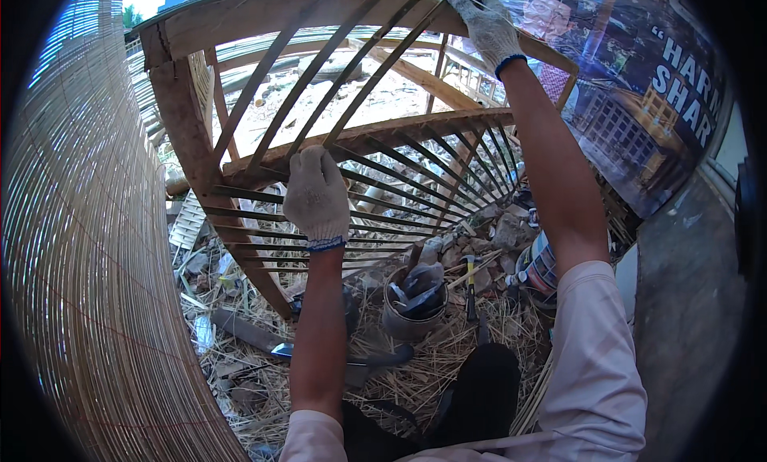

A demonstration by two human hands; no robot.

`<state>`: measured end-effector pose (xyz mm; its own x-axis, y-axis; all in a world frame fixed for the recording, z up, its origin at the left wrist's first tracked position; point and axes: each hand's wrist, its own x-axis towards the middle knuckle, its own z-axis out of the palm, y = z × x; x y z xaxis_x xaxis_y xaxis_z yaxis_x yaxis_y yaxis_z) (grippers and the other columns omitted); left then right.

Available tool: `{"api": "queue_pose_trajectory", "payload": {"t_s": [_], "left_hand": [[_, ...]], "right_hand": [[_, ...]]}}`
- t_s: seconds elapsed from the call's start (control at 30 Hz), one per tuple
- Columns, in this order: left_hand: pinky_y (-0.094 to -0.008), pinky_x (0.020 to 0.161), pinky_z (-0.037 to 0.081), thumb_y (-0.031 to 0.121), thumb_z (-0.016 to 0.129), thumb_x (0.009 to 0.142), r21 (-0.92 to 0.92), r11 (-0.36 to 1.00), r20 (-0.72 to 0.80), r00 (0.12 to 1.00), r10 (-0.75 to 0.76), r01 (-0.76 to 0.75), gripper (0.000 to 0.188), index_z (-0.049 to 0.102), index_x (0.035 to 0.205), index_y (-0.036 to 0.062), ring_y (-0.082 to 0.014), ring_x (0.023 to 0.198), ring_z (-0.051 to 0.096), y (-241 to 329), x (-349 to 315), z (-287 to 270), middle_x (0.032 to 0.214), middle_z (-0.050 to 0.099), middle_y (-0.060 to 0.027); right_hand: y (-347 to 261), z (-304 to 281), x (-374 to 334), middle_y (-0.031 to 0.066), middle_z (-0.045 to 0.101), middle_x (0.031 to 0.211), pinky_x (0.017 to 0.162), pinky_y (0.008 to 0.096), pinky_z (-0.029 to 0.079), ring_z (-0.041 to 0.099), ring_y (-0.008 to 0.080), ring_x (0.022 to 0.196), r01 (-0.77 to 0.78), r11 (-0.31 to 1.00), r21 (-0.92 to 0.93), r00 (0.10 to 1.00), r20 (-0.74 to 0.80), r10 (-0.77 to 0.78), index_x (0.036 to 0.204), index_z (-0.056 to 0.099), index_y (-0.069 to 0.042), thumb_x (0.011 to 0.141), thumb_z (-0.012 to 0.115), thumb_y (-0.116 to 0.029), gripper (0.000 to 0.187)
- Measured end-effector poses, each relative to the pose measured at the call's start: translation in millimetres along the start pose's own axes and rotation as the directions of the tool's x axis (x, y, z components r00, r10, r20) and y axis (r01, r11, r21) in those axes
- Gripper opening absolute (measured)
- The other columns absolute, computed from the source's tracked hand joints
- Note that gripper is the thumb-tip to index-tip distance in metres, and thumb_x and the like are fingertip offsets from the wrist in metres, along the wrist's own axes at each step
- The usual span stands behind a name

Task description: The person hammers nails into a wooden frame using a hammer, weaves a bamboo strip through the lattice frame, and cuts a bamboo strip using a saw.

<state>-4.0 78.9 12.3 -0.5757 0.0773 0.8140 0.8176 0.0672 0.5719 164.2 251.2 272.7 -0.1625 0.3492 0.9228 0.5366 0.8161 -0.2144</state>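
A wooden frame (177,114) with thin slats stands before me, its slats running slanted between the top beam and a middle beam. My left hand (316,192), in a pale knitted glove with a blue cuff, is closed at the middle beam, around the lower end of a slat (389,63). Higher up and to the right, my right hand (487,32), gloved the same way, is closed at the top beam by that slat's upper end. The fingertips of both hands are partly hidden. More slats (399,184) fan out below the middle beam.
A bamboo blind (88,246) curves along the left. At the right hang a printed banner (615,102) and a grey wall. On the straw-strewn, rubbly ground are a bucket (411,322) with dark contents, a hammer (470,290), a saw-like blade (367,356) and a paint-type tin (539,262).
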Motion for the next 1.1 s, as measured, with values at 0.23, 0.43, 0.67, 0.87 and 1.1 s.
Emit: {"api": "queue_pose_trajectory", "payload": {"t_s": [0.23, 0.43, 0.67, 0.87, 1.1], "left_hand": [[-0.0427, 0.059, 0.057, 0.019, 0.066, 0.1, 0.05, 0.999, -0.015, 1.0, 0.014, -0.013, 0.003, 0.064, 0.1, 0.0178, -0.0293, 0.077, 0.072, -3, -3, 7, 0.095, 0.069, -0.0043], [-0.0439, 0.065, 0.058, 0.016, 0.068, 0.098, 0.025, 1.0, -0.026, 1.0, -0.009, 0.01, 0.004, 0.066, 0.101, 0.016, -0.0301, 0.081, 0.073, -3, -5, 9, 0.096, 0.07, -0.0047], [-0.0431, 0.067, 0.058, 0.016, 0.067, 0.099, -0.023, 1.0, 0.016, 1.0, 0.009, -0.009, 0.004, 0.064, 0.101, 0.0137, -0.0294, 0.081, 0.072, 1, -1, 0, 0.097, 0.071, -0.0061], [-0.0436, 0.066, 0.058, 0.02, 0.066, 0.101, -0.029, 1.0, -0.02, 1.0, 0.005, -0.005, 0.005, 0.064, 0.102, 0.0153, -0.0307, 0.079, 0.072, -1, -3, -2, 0.097, 0.071, -0.0061], [-0.0432, 0.066, 0.059, 0.019, 0.068, 0.099, 0.005, 1.0, -0.044, 0.999, 0.006, -0.006, 0.008, 0.065, 0.105, 0.0149, -0.0308, 0.081, 0.073, 0, -7, 5, 0.098, 0.072, -0.007]], "right_hand": [[2, 0, 1, 0.0219, 0.071, 0.121, 0.101, 0.0401, 0.051, 0.067, 0.0346, 0.116, -0.04, 0.968, 0.248, 0.996, 0.092, 0.017, 0.127, 0.067, -0.001, 0.102, 0.066, -0.051, 0.056], [4, -5, 6, 0.0277, 0.067, 0.133, 0.107, 0.0432, 0.048, 0.062, 0.04, 0.129, -0.155, 0.979, 0.131, 0.977, 0.168, 0.132, 0.137, 0.06, 0.0, 0.099, 0.064, -0.059, 0.07], [2, 5, 10, 0.0245, 0.068, 0.133, 0.109, 0.0425, 0.047, 0.062, 0.0361, 0.128, -0.164, 0.971, 0.174, 0.985, 0.087, 0.151, 0.134, 0.067, -0.004, 0.096, 0.071, -0.054, 0.063], [3, 19, 1, 0.0207, 0.074, 0.12, 0.098, 0.0412, 0.052, 0.069, 0.0332, 0.114, -0.133, 0.954, 0.269, 0.99, -0.01, 0.141, 0.128, 0.07, -0.005, 0.097, 0.072, -0.046, 0.051], [0, 10, -7, 0.019, 0.073, 0.121, 0.1, 0.0413, 0.051, 0.068, 0.0316, 0.117, -0.103, 0.917, 0.385, 0.994, 0.005, 0.109, 0.127, 0.07, -0.006, 0.098, 0.072, -0.042, 0.046]]}}
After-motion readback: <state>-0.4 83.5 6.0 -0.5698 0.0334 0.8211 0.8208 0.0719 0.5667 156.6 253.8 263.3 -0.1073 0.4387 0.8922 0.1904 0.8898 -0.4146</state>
